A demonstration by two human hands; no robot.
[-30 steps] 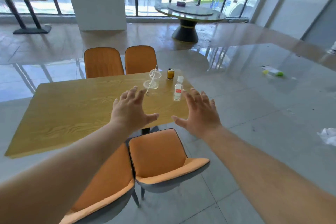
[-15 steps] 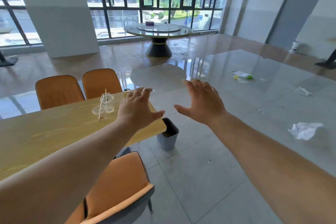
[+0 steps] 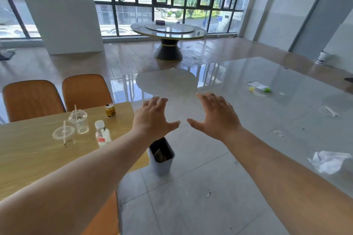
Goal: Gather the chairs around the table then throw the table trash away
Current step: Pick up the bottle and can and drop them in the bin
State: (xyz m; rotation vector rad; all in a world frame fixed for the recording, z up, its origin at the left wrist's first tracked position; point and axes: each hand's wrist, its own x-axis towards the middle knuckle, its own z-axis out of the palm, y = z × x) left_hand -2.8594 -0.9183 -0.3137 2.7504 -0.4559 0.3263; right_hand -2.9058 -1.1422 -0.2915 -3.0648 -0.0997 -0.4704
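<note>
Table trash sits at the near-right end of the wooden table (image 3: 28, 150): a clear plastic cup (image 3: 79, 121) with a straw, a loose dome lid (image 3: 63, 133) with a second straw, a small clear bottle (image 3: 102, 134) with white cap, and a small yellow jar (image 3: 110, 110). Judged light. The cup and lid are thin and likely to flex or crush, so take the cup around its wall and the bottle around its body. The grey waste bin (image 3: 162, 157) stands on the floor just off the table corner.

Both arms reach forward, palms down. Left hand (image 3: 152, 120) and right hand (image 3: 216, 118) are spread, empty, hovering over the floor beyond the table edge, thumbs nearly meeting. Two orange chairs (image 3: 57, 95) stand at the far side.
</note>
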